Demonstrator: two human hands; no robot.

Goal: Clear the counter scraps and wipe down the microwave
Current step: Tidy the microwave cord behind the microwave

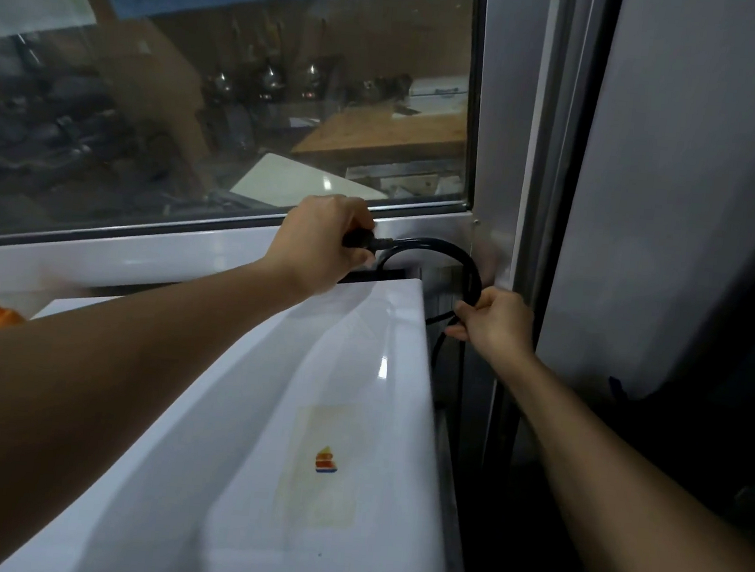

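Black rubber power cord [454, 258] loops behind the white glossy microwave [307, 417], at its 1 o'clock corner under the grey-framed window [225, 123]. Left hand [320, 239] has its fingers closed around the black plug end, cord running toward 3 o'clock. Right hand [496, 322] pinches the loop's lower bend, fingers curled shut on it. Both arms extended forward; right hand nearer the cord's trailing run. Cord probably needs clearing before wiping.

Narrow gap between microwave [357, 376] and wall [505, 113]; looped cable [457, 252] blocks it.
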